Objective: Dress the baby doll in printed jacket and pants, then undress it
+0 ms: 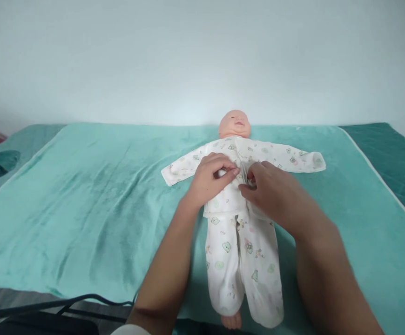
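Observation:
A baby doll [234, 122] lies on its back, arms spread, wearing a white printed baby shirt [225, 203] and matching baby trousers [225, 260]. On the shirt's front, my left hand [213, 177] is closed, with thumb and forefinger pinched at the opening edge. Just right of it, my right hand [272, 188] is curled over the shirt front, its fingertips closed on the cloth beside the opening. Whatever small fastening lies under the fingers is hidden. One bare foot [232, 321] of the doll shows below a trouser leg; both sleeves cover the doll's hands.
A light green blanket [84, 200] with some creases lies beneath the doll, over a darker green cover [380, 149]. A white wall [153, 60] stands behind. At the lower left, a black cable or bar [49, 304] runs near the front edge.

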`<state>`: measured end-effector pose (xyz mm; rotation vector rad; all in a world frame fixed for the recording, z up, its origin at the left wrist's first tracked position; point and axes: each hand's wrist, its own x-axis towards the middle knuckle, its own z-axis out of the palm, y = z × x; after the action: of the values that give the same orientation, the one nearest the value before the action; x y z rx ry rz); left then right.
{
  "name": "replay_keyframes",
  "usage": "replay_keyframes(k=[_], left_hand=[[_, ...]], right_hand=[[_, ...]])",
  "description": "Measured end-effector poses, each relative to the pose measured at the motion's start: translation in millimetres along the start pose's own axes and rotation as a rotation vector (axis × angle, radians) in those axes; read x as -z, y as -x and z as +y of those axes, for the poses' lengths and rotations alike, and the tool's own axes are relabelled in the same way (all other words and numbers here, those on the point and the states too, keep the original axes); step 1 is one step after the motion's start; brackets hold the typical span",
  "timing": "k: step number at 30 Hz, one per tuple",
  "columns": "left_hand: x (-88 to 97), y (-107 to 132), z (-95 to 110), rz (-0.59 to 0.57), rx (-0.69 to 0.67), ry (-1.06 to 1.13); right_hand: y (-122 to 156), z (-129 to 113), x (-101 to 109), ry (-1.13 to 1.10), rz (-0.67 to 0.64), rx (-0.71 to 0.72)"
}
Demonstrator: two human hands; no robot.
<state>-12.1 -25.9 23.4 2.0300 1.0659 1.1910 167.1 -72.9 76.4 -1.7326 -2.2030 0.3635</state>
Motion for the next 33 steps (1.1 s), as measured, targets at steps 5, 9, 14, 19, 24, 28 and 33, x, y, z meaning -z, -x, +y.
replay_keyframes(k=[5, 9, 14, 19, 24, 28, 33], left_hand=[[-0.2, -2, 1, -0.081, -0.029, -0.028], [-1.4, -2, 2, -0.102, -0.016, -0.004], [0.9, -1, 2, -0.079, 0.071, 0.158], [-0.2, 2, 4, -0.018, 0.205, 0.295], [-2.5, 2, 11, -0.016, 0.231, 0.315], [-2.2, 1, 13, -0.030, 0.200, 0.282], [1.3, 2, 8, -0.048, 0.201, 0.380]], right_hand=[[3, -2, 0, 0.032, -0.081, -0.029], [-5, 8, 4, -0.035, -0.169, -0.026], [-6, 25, 12, -0.125, -0.202, -0.053], [-1, 8, 9, -0.013, -0.090, -0.085], [-8, 3, 3, 0.028, -0.054, -0.083], [-13, 18, 12, -0.169, -0.122, -0.108], [-14, 22, 22, -0.531, -0.208, -0.072]])
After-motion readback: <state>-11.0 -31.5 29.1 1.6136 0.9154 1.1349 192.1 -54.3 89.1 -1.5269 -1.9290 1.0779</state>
